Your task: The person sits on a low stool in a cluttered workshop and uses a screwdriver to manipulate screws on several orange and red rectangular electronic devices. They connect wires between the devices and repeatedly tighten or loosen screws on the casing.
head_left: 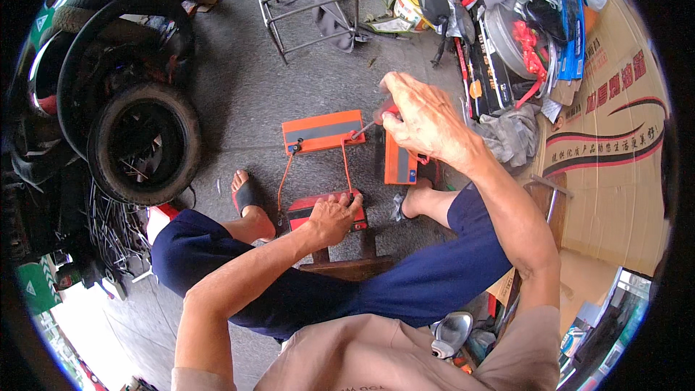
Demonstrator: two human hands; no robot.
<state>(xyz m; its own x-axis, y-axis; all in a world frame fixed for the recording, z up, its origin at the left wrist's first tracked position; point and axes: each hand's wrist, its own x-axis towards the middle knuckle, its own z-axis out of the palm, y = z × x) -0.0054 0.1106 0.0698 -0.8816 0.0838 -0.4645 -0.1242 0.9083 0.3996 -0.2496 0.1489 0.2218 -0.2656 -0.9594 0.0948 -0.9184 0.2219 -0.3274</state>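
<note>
My right hand (423,123) grips a red-handled screwdriver (389,112), its shaft reaching down-left to a terminal at the right end of the upper orange battery (308,128). My left hand (331,215) grips the top of a red battery (300,219) between my legs, fingers near its right end. A second orange battery (399,166) lies at the right, partly under my right hand. Red wires (346,165) run down from the upper battery toward the red one and the ground. My bare foot (409,203) is beside the right battery.
Tyres (145,145) and tangled cables fill the left side. A metal rack (308,0) stands at the back. Bags, a blue item and other clutter (510,43) pile up at back right, beside large cardboard (601,203). A wooden bench (347,268) is under my hands, between my legs.
</note>
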